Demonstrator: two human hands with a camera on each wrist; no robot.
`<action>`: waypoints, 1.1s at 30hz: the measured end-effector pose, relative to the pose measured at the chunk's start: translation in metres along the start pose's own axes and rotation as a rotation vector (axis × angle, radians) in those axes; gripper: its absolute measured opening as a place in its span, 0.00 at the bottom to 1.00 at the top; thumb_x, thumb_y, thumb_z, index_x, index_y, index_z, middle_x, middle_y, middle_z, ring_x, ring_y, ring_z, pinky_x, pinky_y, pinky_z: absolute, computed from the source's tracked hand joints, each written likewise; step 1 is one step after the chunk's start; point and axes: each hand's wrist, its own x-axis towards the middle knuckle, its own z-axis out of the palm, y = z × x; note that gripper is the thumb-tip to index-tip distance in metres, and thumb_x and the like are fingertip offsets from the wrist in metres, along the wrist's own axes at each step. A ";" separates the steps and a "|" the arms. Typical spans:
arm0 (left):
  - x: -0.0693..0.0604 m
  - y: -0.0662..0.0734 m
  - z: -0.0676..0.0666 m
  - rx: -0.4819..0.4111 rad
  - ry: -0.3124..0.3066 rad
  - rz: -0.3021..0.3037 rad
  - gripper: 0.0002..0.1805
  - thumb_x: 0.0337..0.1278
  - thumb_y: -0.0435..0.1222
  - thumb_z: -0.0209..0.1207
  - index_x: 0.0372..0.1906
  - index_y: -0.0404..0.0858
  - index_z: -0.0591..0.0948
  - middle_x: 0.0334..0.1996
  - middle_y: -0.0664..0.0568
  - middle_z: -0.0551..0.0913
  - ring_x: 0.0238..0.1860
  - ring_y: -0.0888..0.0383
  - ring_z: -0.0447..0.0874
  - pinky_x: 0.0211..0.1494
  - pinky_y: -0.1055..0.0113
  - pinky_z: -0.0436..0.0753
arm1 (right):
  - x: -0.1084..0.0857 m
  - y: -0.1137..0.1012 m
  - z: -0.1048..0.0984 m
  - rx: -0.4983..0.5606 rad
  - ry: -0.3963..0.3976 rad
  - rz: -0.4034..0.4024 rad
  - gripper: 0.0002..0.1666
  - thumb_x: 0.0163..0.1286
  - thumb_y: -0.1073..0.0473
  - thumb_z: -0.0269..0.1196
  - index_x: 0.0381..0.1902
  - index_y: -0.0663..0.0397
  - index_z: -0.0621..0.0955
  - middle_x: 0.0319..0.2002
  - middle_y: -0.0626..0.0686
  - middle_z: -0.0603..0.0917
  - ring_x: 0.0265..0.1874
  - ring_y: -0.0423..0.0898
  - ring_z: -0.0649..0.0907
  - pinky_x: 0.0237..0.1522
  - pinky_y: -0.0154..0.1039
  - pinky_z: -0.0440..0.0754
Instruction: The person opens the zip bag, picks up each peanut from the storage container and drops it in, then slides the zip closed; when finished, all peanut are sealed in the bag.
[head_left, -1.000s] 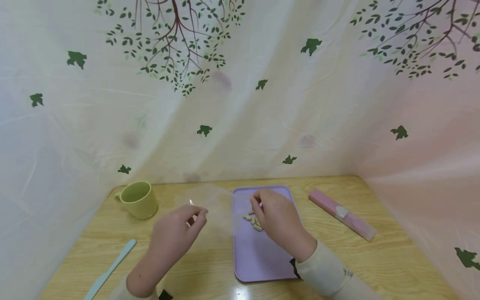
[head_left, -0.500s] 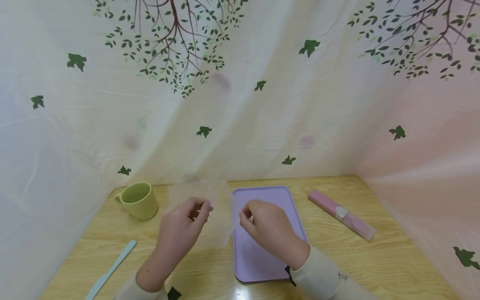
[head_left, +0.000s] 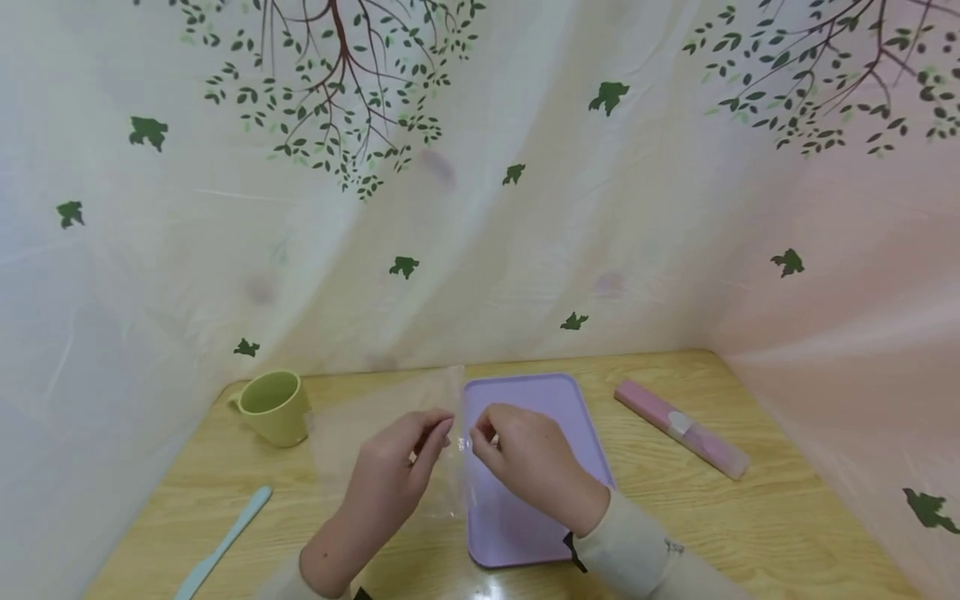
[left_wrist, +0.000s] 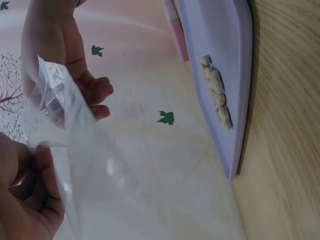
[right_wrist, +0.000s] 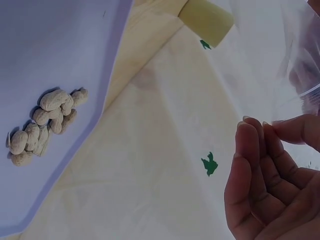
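Bag (head_left: 367,408) was held above the table (head_left: 675,533), mostly left of the tray (head_left: 517,537), pinched by the left hand (head_left: 393,471). Its right edge was turned to the right hand (head_left: 532,458), just beside those joined fingertips; whether it was pinched there couldn't be told. Long axis unclear.

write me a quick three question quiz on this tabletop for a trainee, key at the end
1. Open question: in the wrist views, what lies on the purple tray?
2. True or false: in the head view, the green mug stands to the right of the purple tray.
3. Fill the gap: the left grip pinches a clear plastic (blank).

Key:
1. Peanuts
2. False; the green mug stands to its left
3. bag
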 end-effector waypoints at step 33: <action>0.001 -0.015 -0.044 -0.044 -0.178 -0.134 0.13 0.69 0.35 0.70 0.54 0.49 0.90 0.37 0.65 0.87 0.34 0.73 0.77 0.30 0.79 0.77 | 0.004 0.017 0.012 0.047 -0.216 0.113 0.10 0.74 0.60 0.67 0.29 0.49 0.84 0.26 0.42 0.83 0.22 0.36 0.74 0.27 0.33 0.73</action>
